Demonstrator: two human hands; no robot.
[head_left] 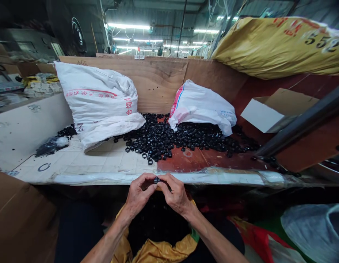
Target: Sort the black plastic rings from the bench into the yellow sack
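Observation:
A small black ring-shaped part [156, 180] is pinched between my two hands, just over the table's front edge. My left hand [140, 193] grips it with thumb and index finger from the left, and my right hand [175, 193] does the same from the right. Beyond them, a heap of similar black parts [158, 140] spreads over the table [109, 160]. Under my hands a yellow sack [165, 252] hangs open, its inside dark; what it holds is hard to make out.
Two white sacks [103, 98] [204, 106] lie on the heap's back side. A white carton [264, 115] and a slanted dark bar [303, 118] are at right. A yellow sack [281, 47] rests on the upper right. A wooden board [158, 80] closes the back.

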